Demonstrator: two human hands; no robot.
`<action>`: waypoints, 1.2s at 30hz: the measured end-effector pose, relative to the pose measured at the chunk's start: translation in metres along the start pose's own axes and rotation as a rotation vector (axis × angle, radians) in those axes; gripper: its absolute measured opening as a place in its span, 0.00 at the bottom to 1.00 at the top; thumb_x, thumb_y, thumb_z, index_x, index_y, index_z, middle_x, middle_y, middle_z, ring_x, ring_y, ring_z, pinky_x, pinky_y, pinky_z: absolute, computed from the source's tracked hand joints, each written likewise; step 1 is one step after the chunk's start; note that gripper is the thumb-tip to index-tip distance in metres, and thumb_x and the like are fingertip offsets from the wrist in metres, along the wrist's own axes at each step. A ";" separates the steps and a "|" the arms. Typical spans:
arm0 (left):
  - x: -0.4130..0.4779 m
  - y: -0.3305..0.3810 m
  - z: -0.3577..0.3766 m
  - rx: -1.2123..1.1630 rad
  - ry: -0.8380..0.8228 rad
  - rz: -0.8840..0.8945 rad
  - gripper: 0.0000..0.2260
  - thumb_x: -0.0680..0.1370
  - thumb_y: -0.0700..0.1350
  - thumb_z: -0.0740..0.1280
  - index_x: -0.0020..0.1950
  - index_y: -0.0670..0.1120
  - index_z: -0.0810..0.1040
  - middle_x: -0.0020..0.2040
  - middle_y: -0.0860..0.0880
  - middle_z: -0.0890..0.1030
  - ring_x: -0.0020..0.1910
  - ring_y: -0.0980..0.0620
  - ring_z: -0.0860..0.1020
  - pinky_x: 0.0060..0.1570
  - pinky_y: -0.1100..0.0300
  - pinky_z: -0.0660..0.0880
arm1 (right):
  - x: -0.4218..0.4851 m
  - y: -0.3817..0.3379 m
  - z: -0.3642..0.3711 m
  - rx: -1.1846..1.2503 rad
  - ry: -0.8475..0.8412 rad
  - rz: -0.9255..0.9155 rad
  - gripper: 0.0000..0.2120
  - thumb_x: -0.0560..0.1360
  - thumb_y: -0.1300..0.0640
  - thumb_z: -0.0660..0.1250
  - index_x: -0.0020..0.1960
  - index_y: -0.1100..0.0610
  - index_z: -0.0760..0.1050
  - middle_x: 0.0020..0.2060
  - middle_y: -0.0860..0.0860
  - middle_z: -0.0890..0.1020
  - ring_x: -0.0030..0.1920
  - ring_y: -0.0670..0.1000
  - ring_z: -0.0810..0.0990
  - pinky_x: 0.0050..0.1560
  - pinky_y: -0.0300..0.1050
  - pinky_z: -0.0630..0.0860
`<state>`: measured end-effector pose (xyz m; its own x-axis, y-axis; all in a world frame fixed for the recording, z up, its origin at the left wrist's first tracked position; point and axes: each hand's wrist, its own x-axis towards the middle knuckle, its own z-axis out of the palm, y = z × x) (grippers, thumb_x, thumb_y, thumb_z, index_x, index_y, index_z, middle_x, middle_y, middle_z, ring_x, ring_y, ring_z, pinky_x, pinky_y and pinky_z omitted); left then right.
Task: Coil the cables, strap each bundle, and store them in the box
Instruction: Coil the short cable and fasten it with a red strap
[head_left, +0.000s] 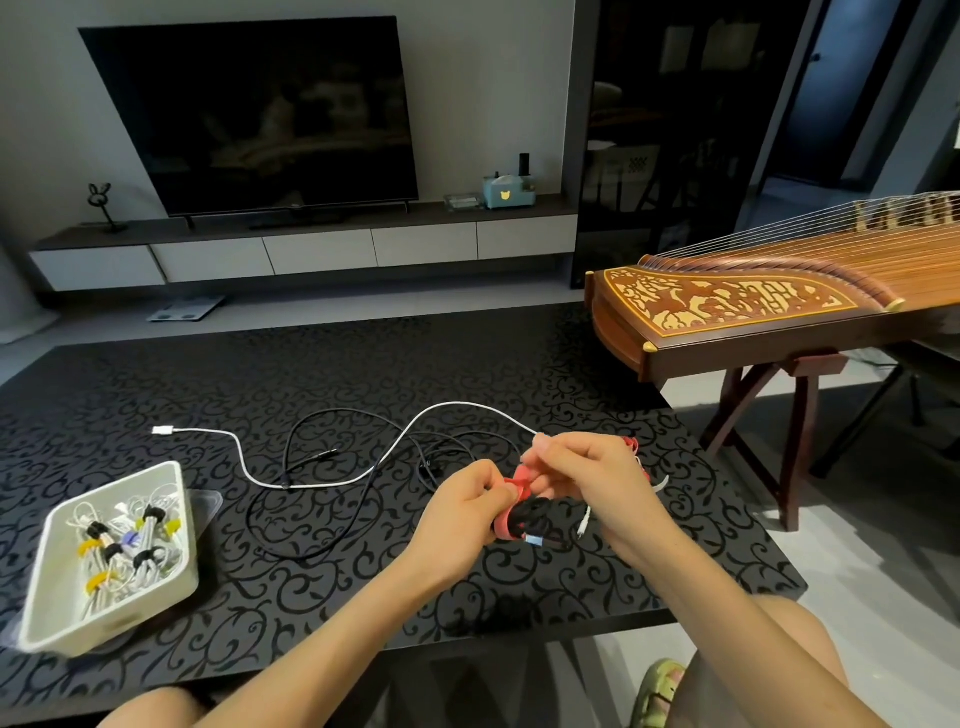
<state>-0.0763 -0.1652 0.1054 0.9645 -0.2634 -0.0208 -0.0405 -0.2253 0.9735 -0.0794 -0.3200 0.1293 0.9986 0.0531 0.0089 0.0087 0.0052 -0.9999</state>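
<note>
The task is sitting partway through. A shallow white plastic box (111, 621) at the near left of the black patterned table (363, 364) is already holding several coiled white cable bundles (124, 545) tied with black, yellow and purple straps. Well to the right of the box, both hands are working on a black coiled cable bundle (524, 519). The left hand (462, 499) is curling its fingers round the bundle, and the right hand (587, 467) is pinching a red strap (519, 480) that is looping over it, so the strapping looks unfinished. Between the box and the hands, a long white cable (332, 483) and a long black cable (311, 551) are lying uncoiled, waiting for coiling, strapping and storing.
</note>
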 end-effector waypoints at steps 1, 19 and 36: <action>-0.001 0.001 0.001 0.010 -0.001 -0.001 0.13 0.78 0.39 0.62 0.34 0.44 0.67 0.22 0.54 0.71 0.26 0.55 0.66 0.30 0.62 0.63 | 0.001 0.000 0.000 0.031 -0.008 0.042 0.08 0.77 0.61 0.65 0.44 0.64 0.81 0.37 0.59 0.83 0.34 0.48 0.79 0.36 0.37 0.77; -0.024 0.017 -0.004 0.135 -0.104 0.210 0.10 0.82 0.43 0.57 0.42 0.42 0.68 0.22 0.55 0.68 0.24 0.57 0.64 0.28 0.64 0.63 | 0.009 -0.054 0.013 -0.402 0.143 -0.584 0.14 0.71 0.69 0.67 0.46 0.51 0.74 0.34 0.48 0.77 0.35 0.46 0.75 0.38 0.36 0.73; -0.003 0.033 -0.014 0.491 0.105 0.583 0.12 0.82 0.47 0.57 0.39 0.49 0.71 0.28 0.58 0.71 0.26 0.57 0.68 0.29 0.67 0.61 | 0.039 -0.024 0.009 0.067 -0.097 0.172 0.14 0.72 0.74 0.56 0.36 0.63 0.76 0.25 0.54 0.74 0.24 0.47 0.73 0.24 0.36 0.70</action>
<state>-0.0772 -0.1584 0.1411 0.7702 -0.3821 0.5106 -0.6377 -0.4741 0.6072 -0.0408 -0.3088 0.1539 0.9753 0.1547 -0.1579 -0.1680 0.0543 -0.9843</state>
